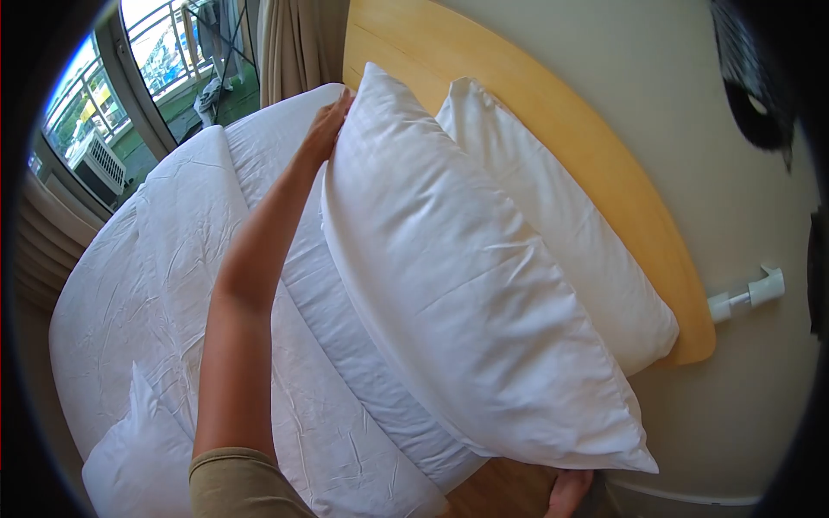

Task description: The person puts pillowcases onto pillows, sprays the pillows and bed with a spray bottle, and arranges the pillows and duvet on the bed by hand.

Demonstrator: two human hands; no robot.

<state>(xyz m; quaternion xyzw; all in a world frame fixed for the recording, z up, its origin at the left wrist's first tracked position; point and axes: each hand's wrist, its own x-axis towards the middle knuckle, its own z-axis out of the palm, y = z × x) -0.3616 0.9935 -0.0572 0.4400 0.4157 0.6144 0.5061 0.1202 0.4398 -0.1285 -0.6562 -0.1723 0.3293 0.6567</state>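
A large white pillow is held up at a tilt over the head end of the bed, its broad face towards me. At its far side, my left hand is closed on the edge, with the fingertips partly hidden. My right hand grips the near lower edge, at the bottom of the view; most of its fingers are out of sight under the pillow. Behind it, a second white pillow leans against the wooden headboard.
White sheets and a folded-back duvet cover the bed. Another white pillow or bunched cloth lies at the lower left. A white wall lamp sticks out right of the headboard. Curtains and glass balcony doors stand beyond.
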